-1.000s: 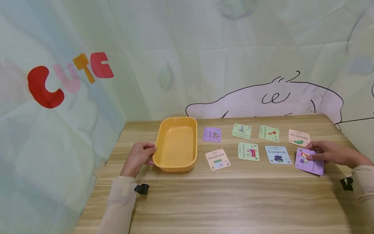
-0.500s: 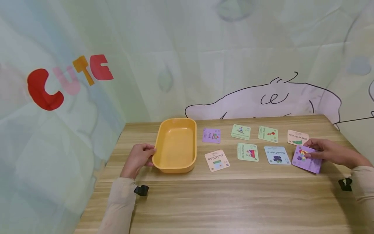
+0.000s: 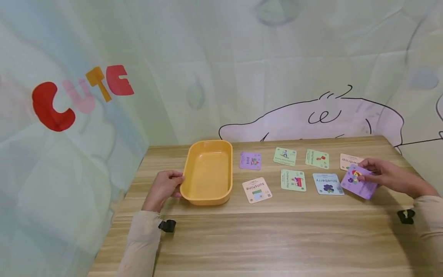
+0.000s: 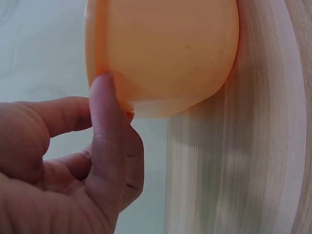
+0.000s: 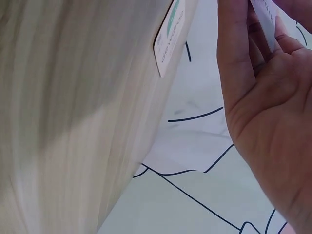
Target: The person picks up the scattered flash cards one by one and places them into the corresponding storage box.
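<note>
My left hand [image 3: 166, 187] pinches the near left rim of a yellow tray [image 3: 225, 198], thumb and fingers on either side of its wall in the left wrist view. With my right hand [image 3: 392, 177] I hold a purple card [image 3: 360, 182] with a colourful picture, its face up and tilted over the table. Behind it, the peach "dewdrop" card [image 3: 347, 161] is partly covered by the card and the hand. The "blueberry" card [image 3: 328, 184] lies just left of the held card. In the right wrist view only the card's edge [image 5: 265, 22] shows between the fingers.
Between tray and right hand lie the purple "park" card [image 3: 250, 161], the peach "sunshine" card [image 3: 257, 190], the green "Children's Day" card [image 3: 293, 180] and two more green cards. A printed curtain [image 3: 277, 77] hangs right behind the wooden table [image 3: 270, 242].
My right hand has moved left and slightly back with the purple card, which now overlaps the "dewdrop" card more. The left hand stays on the tray's rim.
</note>
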`<state>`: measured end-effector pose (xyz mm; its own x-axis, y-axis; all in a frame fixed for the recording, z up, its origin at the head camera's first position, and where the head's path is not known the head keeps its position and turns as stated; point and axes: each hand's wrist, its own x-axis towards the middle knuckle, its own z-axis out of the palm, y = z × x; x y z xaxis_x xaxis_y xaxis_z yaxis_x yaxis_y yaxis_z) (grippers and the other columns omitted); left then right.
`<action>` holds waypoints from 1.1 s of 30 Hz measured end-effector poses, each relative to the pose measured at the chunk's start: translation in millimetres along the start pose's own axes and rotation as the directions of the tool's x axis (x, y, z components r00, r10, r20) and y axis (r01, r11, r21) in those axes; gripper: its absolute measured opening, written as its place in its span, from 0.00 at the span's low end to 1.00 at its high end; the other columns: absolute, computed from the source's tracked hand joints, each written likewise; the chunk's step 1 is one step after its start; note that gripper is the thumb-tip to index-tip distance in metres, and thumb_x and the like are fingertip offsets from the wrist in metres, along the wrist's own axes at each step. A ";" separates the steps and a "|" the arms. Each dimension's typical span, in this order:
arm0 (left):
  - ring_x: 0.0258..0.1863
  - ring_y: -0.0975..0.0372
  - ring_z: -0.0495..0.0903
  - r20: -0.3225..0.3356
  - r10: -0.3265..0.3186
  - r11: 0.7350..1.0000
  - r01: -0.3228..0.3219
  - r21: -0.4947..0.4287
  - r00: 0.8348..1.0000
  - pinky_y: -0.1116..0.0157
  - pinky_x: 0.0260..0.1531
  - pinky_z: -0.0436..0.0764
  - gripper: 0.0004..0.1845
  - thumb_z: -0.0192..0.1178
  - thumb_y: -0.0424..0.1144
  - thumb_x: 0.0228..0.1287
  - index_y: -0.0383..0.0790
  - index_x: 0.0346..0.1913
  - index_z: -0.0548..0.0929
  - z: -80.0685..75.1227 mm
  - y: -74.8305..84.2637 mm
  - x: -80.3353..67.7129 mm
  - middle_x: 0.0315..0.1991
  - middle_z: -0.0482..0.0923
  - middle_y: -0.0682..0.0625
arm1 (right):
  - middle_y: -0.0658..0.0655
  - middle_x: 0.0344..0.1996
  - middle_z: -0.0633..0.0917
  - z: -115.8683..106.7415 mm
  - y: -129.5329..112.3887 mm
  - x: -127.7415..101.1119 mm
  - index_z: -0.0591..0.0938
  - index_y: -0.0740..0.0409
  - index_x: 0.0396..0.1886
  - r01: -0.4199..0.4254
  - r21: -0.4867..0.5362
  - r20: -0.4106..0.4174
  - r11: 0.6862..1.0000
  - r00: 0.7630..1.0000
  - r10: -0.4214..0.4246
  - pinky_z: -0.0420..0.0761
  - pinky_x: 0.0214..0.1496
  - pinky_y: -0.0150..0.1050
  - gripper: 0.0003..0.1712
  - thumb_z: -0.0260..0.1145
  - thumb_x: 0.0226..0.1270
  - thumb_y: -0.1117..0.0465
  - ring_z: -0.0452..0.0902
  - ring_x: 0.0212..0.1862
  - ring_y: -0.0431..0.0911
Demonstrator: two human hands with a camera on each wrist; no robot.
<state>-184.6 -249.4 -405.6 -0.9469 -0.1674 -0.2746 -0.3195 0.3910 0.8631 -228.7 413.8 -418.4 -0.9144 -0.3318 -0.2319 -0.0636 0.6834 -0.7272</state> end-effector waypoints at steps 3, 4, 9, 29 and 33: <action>0.34 0.60 0.81 0.000 -0.002 1.000 0.002 -0.003 1.000 0.61 0.33 0.89 0.16 0.57 0.36 0.76 0.29 0.59 0.79 -0.1 -0.2 -0.7 0.49 0.78 0.39 | 0.55 0.43 0.84 -0.4 -1.9 0.8 0.70 0.71 0.55 0.000 0.011 -0.001 1.000 1.000 0.000 0.86 0.34 0.39 0.19 0.64 0.73 0.64 0.79 0.36 0.40; 0.34 0.60 0.81 0.000 -0.002 1.000 0.002 -0.003 1.000 0.61 0.33 0.89 0.16 0.57 0.36 0.76 0.29 0.59 0.79 -0.2 -0.5 -0.8 0.49 0.78 0.39 | 0.55 0.43 0.84 -0.5 -2.3 0.9 0.70 0.71 0.55 0.000 0.015 0.001 1.000 1.000 0.000 0.86 0.34 0.39 0.19 0.64 0.73 0.65 0.79 0.36 0.40; 0.33 0.60 0.82 0.004 0.000 1.000 0.000 -0.005 1.000 0.61 0.33 0.89 0.17 0.57 0.37 0.76 0.29 0.59 0.79 -0.4 -1.8 -1.5 0.50 0.78 0.39 | 0.54 0.41 0.85 0.2 -4.0 0.2 0.70 0.71 0.54 0.001 0.029 0.005 1.000 1.000 -0.001 0.86 0.34 0.39 0.19 0.64 0.73 0.65 0.80 0.36 0.40; 0.40 0.58 0.81 0.018 -0.011 1.000 0.011 -0.019 1.000 0.60 0.38 0.89 0.19 0.56 0.40 0.77 0.34 0.64 0.77 -0.6 -2.2 1.5 0.53 0.79 0.40 | 0.66 0.51 0.82 4.2 -19.4 4.7 0.69 0.66 0.62 0.018 -0.030 -0.067 0.999 0.998 -0.020 0.87 0.37 0.40 0.28 0.68 0.72 0.56 0.80 0.39 0.43; 0.42 0.57 0.81 0.025 -0.029 0.999 0.030 -0.038 0.999 0.63 0.36 0.89 0.19 0.57 0.40 0.76 0.35 0.64 0.77 -0.6 -3.1 2.5 0.53 0.79 0.40 | 0.67 0.53 0.81 3.8 -22.2 7.8 0.68 0.66 0.63 0.002 -0.033 -0.057 0.999 0.998 -0.004 0.87 0.38 0.39 0.29 0.68 0.72 0.55 0.81 0.40 0.44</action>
<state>-186.0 -251.6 -408.7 -0.9379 -0.1557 -0.3099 -0.3458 0.3508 0.8703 -233.0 393.5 -406.6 -0.9356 -0.2967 -0.1916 -0.0786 0.7039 -0.7059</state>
